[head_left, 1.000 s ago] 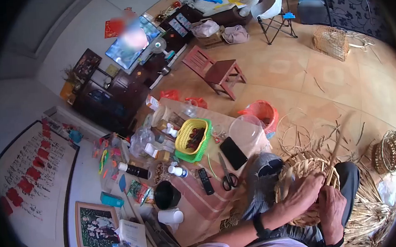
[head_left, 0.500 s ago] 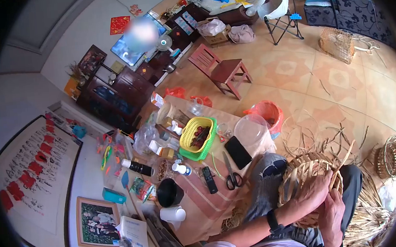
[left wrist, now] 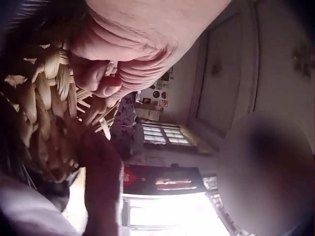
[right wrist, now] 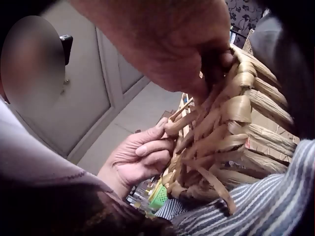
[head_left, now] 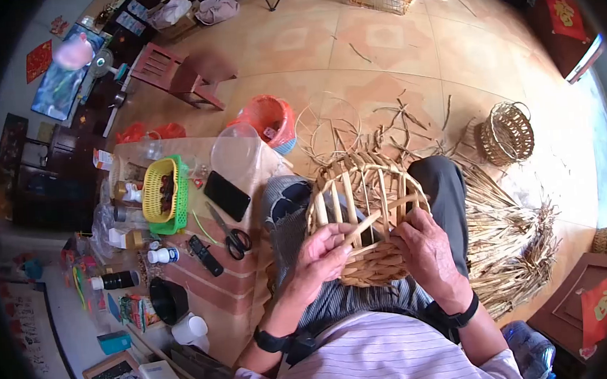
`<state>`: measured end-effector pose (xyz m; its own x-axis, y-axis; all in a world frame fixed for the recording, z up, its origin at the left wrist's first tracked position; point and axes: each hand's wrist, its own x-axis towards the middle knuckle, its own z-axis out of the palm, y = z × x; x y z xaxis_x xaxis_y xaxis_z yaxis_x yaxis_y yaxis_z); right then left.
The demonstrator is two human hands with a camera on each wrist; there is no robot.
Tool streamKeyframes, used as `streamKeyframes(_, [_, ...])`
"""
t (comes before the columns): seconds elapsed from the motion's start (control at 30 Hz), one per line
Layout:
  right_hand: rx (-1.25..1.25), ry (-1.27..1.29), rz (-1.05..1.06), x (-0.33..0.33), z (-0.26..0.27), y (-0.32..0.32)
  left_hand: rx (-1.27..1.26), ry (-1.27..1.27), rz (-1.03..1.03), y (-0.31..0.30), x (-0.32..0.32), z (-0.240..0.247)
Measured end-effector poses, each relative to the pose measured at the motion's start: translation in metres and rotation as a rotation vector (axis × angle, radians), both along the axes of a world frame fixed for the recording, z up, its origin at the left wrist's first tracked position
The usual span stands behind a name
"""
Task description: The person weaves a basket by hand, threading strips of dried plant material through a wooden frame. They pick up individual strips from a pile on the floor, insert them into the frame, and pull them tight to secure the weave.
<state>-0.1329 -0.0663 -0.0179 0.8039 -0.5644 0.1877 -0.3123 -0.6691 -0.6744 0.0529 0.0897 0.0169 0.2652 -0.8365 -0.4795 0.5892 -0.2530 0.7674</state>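
Observation:
A half-woven basket (head_left: 376, 265) of flat tan plant strips rests on the person's lap, with open gaps between its bare stakes on the far side. At its left, the left hand (head_left: 323, 253) pinches a flat strip (head_left: 364, 227) between thumb and fingers, and this strip slants across the stakes. Over on the right side, the right hand (head_left: 427, 251) grips the basket's woven edge with curled fingers. In the right wrist view, the right hand (right wrist: 177, 49) covers part of the weave, while a loose strip end (right wrist: 214, 187) hangs near the striped cloth.
On the left table (head_left: 215, 287) lie scissors (head_left: 233, 237), a phone (head_left: 227, 196), a remote (head_left: 205, 255) and a yellow basket (head_left: 157, 193). A bundle of dry strips (head_left: 511, 238) spreads on the floor at right, near a small finished basket (head_left: 507, 133). A red-lined bin (head_left: 270, 121) stands beyond the table.
The head view has swung right and down. Earlier, both hands were close together at the basket's right side with a strip sticking up; now they are apart, and the strip lies across the stakes.

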Motion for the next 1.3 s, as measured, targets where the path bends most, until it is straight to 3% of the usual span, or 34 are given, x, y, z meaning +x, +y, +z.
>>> streamKeyframes(0.13, [-0.090, 0.024, 0.033, -0.001, 0.000, 0.002, 0.023, 0.115, 0.015, 0.019, 0.007, -0.020])
streamKeyframes(0.23, [-0.106, 0.017, 0.045, -0.001, 0.000, 0.002, -0.043, 0.231, -0.100, 0.026, 0.017, -0.024])
streamKeyframes(0.33, [-0.065, -0.021, 0.040, -0.003, 0.004, 0.001, -0.373, 0.635, 0.109, 0.035, 0.020, -0.032])
streamKeyframes(0.43, [-0.038, -0.048, 0.033, -0.002, 0.010, 0.003, -0.404, 0.625, 0.365, 0.040, 0.024, -0.024])
streamKeyframes(0.5, [-0.073, -0.086, 0.079, 0.005, 0.016, 0.005, -0.304, 0.211, 0.388, 0.044, 0.026, -0.029])
streamKeyframes(0.57, [-0.058, -0.092, 0.133, 0.014, 0.025, 0.012, -0.098, -0.234, 0.301, 0.032, 0.015, -0.002])
streamKeyframes(0.63, [-0.118, -0.021, 0.160, 0.022, 0.024, 0.014, -0.020, -0.459, 0.108, 0.035, 0.019, -0.013])
streamKeyframes(0.7, [-0.129, -0.042, 0.168, 0.026, 0.017, 0.015, -0.062, -0.451, 0.096, 0.028, 0.019, -0.026])
streamKeyframes(0.77, [-0.086, -0.103, 0.134, 0.029, 0.017, 0.017, 0.077, -0.501, -0.001, 0.012, 0.019, -0.019])
streamKeyframes(0.87, [-0.100, -0.060, 0.132, 0.028, 0.009, 0.013, 0.067, -0.745, -0.037, -0.011, 0.017, -0.030])
streamKeyframes(0.9, [-0.100, -0.045, 0.127, 0.030, 0.009, 0.013, 0.153, -0.925, -0.197, -0.022, 0.021, 0.008])
streamKeyframes(0.97, [-0.098, -0.010, 0.114, 0.033, 0.010, 0.014, -0.196, -1.523, -0.135, -0.033, 0.027, -0.047])
streamKeyframes(1.07, [-0.064, -0.004, 0.073, 0.040, 0.013, 0.017, -0.041, -1.440, -0.115, -0.050, 0.019, -0.034])
streamKeyframes(1.17, [-0.056, 0.044, 0.063, 0.046, 0.015, 0.017, 0.219, -1.524, -0.229, -0.063, 0.011, -0.010])
streamKeyframes(1.3, [-0.117, 0.053, 0.082, 0.056, 0.014, 0.015, 0.292, -1.690, -0.216, -0.084, 0.008, -0.038])
